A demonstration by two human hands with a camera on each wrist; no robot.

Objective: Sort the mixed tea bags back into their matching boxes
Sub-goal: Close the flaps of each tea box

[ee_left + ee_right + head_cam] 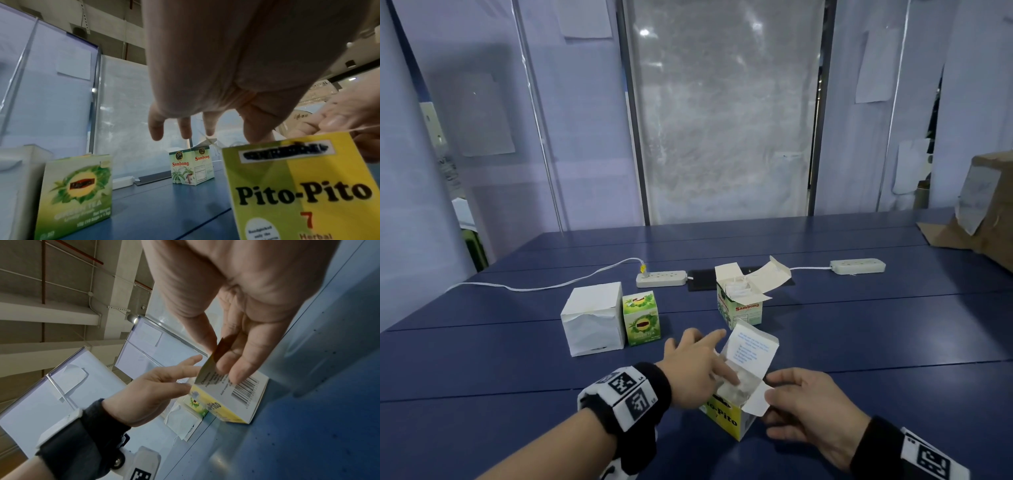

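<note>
Yellow Pito-Pito box (pixel 724 416) stands open on blue table (pixel 482 359), nearest person, lid up. Left hand (pixel 697 368) over opening, fingers spread, thumb dipped among tea bags (pixel 734 389) inside; whether it pinches one, cannot tell. Right hand (pixel 813 407) pinches box's side flap (pixel 756 399) between thumb and fingers. Sambong box (pixel 739 306) open just behind. Green tea box (pixel 641 317) touching white box (pixel 592 318), farther left. Two power strips (pixel 661 278) beyond.

Dim, bluish light; glare spots upper centre of the head view; wrist views soft, perhaps motion-blurred, edges bowed.
</note>
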